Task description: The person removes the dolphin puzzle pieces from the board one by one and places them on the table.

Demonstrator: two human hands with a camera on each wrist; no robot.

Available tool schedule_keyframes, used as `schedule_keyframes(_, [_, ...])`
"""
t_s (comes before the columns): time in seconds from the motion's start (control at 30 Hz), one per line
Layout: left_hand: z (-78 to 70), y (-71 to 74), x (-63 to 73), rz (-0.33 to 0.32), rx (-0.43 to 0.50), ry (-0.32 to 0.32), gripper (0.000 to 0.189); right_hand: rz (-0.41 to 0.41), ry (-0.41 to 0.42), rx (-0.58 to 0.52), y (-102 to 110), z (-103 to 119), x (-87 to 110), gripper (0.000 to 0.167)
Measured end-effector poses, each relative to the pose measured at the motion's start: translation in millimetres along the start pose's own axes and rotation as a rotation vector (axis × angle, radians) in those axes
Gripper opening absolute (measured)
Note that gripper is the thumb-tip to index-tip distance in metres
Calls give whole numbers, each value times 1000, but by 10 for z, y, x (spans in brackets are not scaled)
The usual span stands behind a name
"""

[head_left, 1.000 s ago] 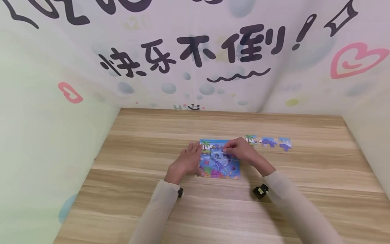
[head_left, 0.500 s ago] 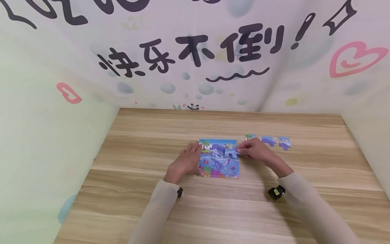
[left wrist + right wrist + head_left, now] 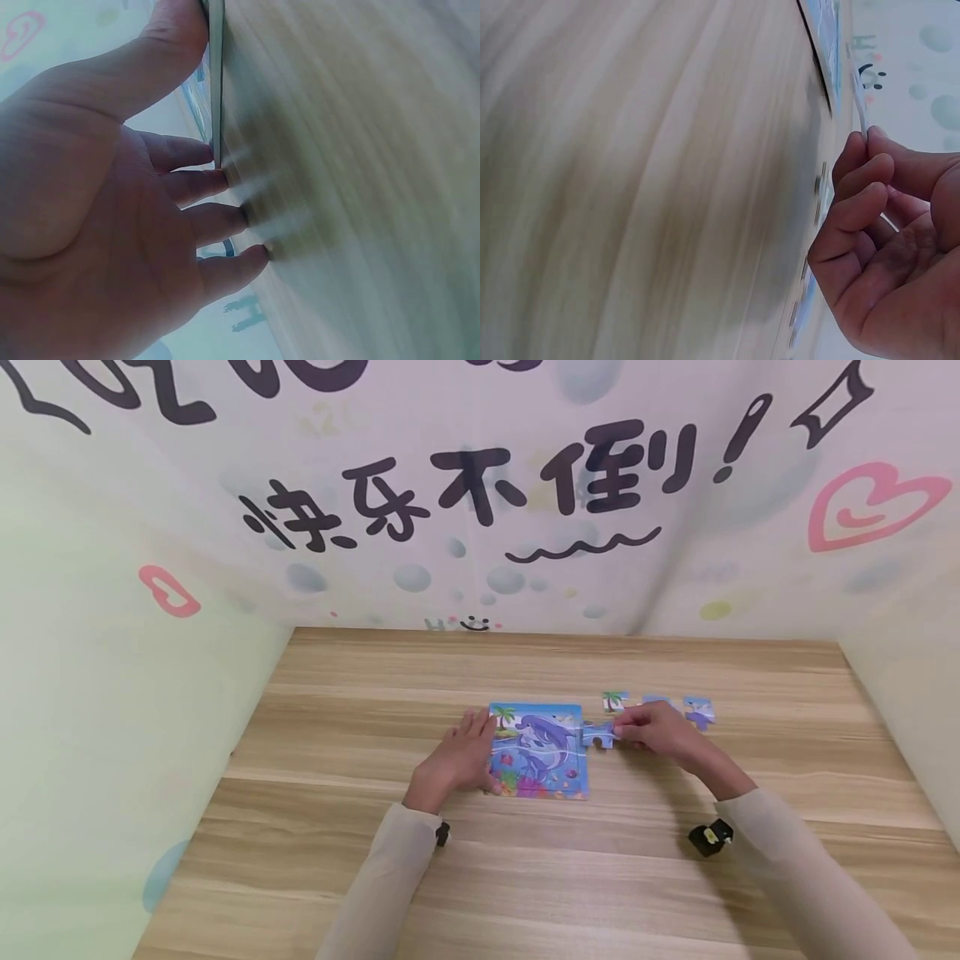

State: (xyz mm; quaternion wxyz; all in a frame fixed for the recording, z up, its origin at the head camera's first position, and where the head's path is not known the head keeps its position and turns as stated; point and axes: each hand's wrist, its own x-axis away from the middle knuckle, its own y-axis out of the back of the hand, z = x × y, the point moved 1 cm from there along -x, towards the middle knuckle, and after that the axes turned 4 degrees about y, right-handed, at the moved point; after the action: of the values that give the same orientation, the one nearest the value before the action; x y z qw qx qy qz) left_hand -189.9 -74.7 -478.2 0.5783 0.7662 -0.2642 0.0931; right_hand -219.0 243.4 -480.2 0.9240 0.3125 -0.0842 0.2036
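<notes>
Looks like a piece-by-piece unloading step: off to the right of a square blue puzzle board printed with a dolphin, palm tree and coral [image 3: 572, 781], a flat blue jigsaw piece with pale wavy bands and a rounded notch [image 3: 597, 734]. Pinched at its far-right end by the right hand [image 3: 660, 729], thumb against forefinger, remaining fingers folded inward. Seen edge-on from the right wrist, apparently raised above the pale wood-grain tabletop [image 3: 525, 877]. Impossible to tell any contact with the board's right rim, only closeness.

Along the board's left edge, the left hand [image 3: 455, 757]: fingers extended and slightly apart, thumb near the closer left corner, nothing gripped. Probably serving as a brace against sliding.

In a row near the board's far-right corner: a green-and-white palm-tree piece [image 3: 615, 700], a blue piece mostly hidden behind the right hand [image 3: 656, 698], and a violet-and-pale-blue piece with a protruding tab [image 3: 698, 711].

Calls next, by this reading, for keeping the pinch light, getting fully clear of the rim, then lowering flat onto bare wood on the near side of the row. Needs care against nudging the partly covered neighbour with the knuckles.
</notes>
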Motion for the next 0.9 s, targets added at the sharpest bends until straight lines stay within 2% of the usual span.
schedule_keyframes(0.37, [4, -7, 6, 9, 8, 8, 111, -24, -40, 73, 125, -161, 62, 19])
schedule_keyframes(0.67, [5, -8, 8, 2, 4, 4, 109, -16, -44, 110, 180, -181, 74, 18])
schedule_keyframes(0.77, [8, -6, 9, 0, 4, 1, 108, -27, -35, 159, 175, -169, 69, 18])
schedule_keyframes(0.9, [10, -1, 10, -1, 8, 0, 109, -66, 25, 274, 153, -148, 58, 16])
